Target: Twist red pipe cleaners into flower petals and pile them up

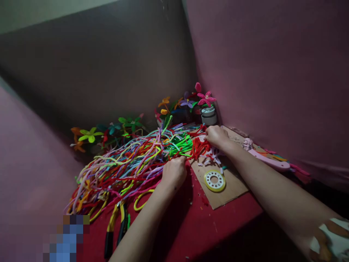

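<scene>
My left hand (174,173) is closed, with its back toward me, beside the bundle of green pipe cleaners (181,143). What its fingers hold, if anything, is hidden. A little farther off, my right hand (217,137) is closed at the edge of bunched red pipe cleaners (199,148); red strands show beside its fingers. Under that bunch lies a brown cardboard sheet (231,185) with pale lilac scraps on it. On the cardboard, nearer to me, rests a yellow-and-white tape roll (215,181). A large heap of multicoloured pipe cleaners (122,163) spreads to the left.
Pliers with yellow-and-black handles (110,229) and yellow-handled scissors (141,201) lie on the red tabletop (191,225). Pipe-cleaner flowers (91,135) and a grey-lidded jar (208,115) stand along the back. A pink curved handle (269,160) lies at right by the wall.
</scene>
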`<state>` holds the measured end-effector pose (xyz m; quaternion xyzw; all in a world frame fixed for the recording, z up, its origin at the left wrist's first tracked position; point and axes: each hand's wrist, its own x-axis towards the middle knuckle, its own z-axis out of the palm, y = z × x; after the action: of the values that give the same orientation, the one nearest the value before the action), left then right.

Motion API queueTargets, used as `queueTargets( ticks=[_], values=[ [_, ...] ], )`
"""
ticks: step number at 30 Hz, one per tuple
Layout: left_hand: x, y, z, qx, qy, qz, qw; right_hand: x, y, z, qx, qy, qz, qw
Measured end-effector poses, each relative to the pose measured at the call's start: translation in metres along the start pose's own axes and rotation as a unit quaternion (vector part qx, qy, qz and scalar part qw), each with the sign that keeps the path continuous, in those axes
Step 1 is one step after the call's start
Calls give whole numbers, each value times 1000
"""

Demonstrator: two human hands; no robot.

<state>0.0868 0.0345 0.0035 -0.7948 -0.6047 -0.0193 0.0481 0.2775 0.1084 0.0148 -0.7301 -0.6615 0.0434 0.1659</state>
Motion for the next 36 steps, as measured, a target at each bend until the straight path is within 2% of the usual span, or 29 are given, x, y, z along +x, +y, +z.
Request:
queueTargets(
  ticks=[5, 19, 26, 36],
  values=[
    [1, -3, 8, 15, -5, -5, 1000, 0, 0, 0, 10, 7, -6, 1000],
    [-6, -2, 8, -9, 4, -7, 1000, 2, 2, 5, -3, -7, -13, 1000],
    [-8, 0, 13, -65, 28, 36, 997, 2, 2, 6, -7, -15, -16, 1000],
    [-7, 2, 15, -30, 19, 42, 998, 2, 4, 6, -8, -10, -22, 1000]
  ],
)
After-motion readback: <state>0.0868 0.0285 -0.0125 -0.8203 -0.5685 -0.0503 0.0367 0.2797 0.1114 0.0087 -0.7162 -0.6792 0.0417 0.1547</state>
